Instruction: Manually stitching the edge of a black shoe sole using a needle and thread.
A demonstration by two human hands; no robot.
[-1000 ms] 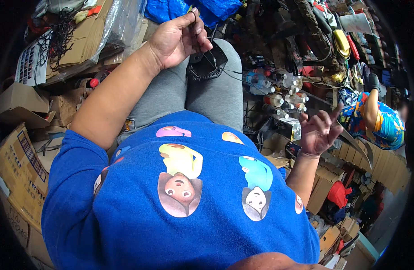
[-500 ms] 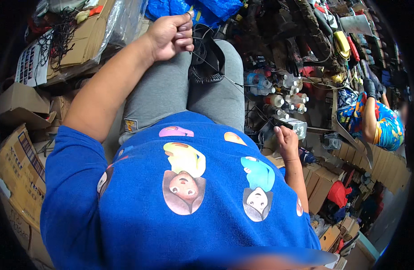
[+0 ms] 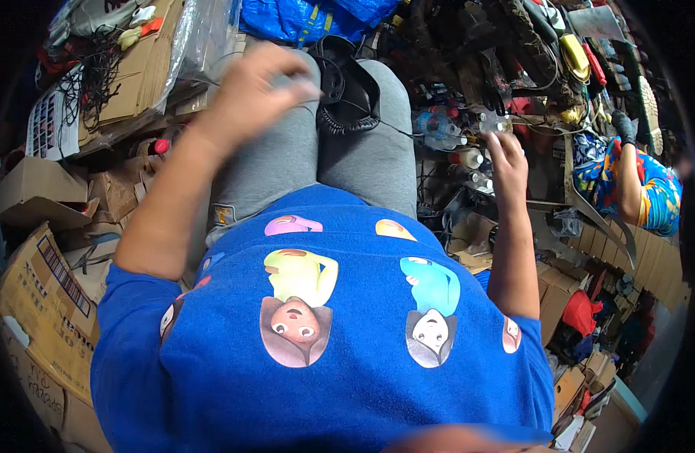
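On the person's lap lies a black padded part (image 3: 347,87) with a thin cord. Left hand (image 3: 253,94) hovers blurred beside it, fingers loosely curled; right hand (image 3: 506,162), fingers bent, reaches among small bottles (image 3: 438,128). Better steady the part first; tangled wires and cardboard boxes (image 3: 45,294) crowd both sides.

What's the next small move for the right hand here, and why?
Probably close the right hand on one of the clear plastic bottles beside the knee: its fingers reach toward them, apparently empty. The left hand is blurred above the black coiled-cord device on the lap.
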